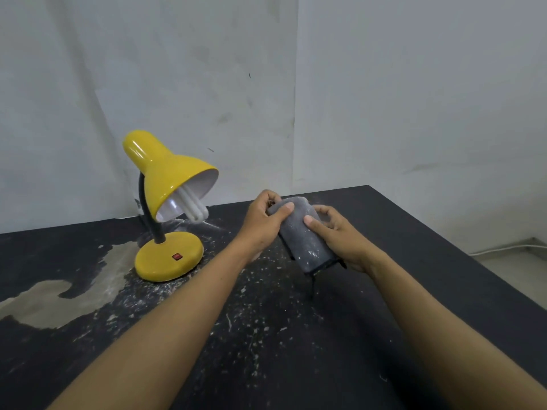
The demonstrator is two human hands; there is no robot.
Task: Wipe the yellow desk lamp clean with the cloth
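Observation:
The yellow desk lamp stands upright at the back left of the table, with a round base, a red switch, a black bent neck and a white spiral bulb showing under the shade. A folded grey cloth, speckled with white dust, is held above the table to the right of the lamp. My left hand grips its upper left side, thumb on top. My right hand holds its right side, thumb pressed on the front. Both hands are well apart from the lamp.
The black table is worn, with a large pale bare patch at the left and white flecks and dust scattered across the middle. White walls meet in a corner behind. The table's right edge drops to a pale floor.

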